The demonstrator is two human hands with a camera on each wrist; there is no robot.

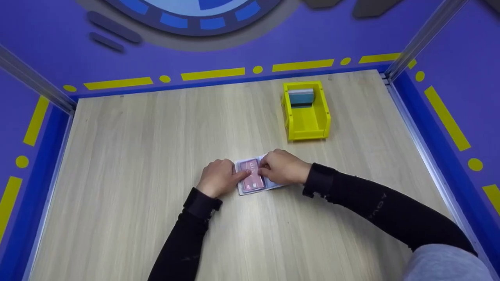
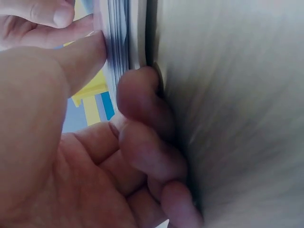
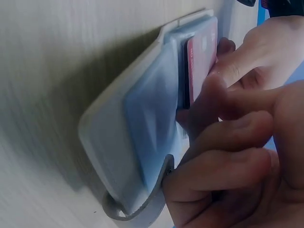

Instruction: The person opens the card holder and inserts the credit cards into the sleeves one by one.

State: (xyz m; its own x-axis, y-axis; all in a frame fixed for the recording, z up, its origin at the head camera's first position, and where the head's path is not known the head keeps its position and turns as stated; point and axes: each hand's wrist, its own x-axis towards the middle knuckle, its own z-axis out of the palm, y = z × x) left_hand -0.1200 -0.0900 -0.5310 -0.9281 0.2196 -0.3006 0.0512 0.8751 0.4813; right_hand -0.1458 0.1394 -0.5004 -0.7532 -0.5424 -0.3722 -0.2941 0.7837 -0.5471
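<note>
An opened card holder [image 1: 269, 184] with a whitish cover and clear bluish sleeves lies on the table. A pinkish-red bank card [image 1: 252, 182] sits at its left half, on a stack of sleeves. My left hand [image 1: 216, 177] grips the holder's left edge, thumb on the card and fingers curled against the cover's underside. With thumb and index finger, my right hand [image 1: 283, 167] pinches the card's right edge; whether a sleeve is caught too, I cannot tell. A strap [image 3: 142, 211] curls up from the cover's end near my right fingers in the right wrist view.
Behind the holder, to the right, stands a yellow open-front bin [image 1: 308, 135] with several upright cards [image 1: 301, 97], teal and dark, at its back. Purple-blue panels [image 1: 218, 58] border the wooden table [image 1: 136, 156] at the back and both sides.
</note>
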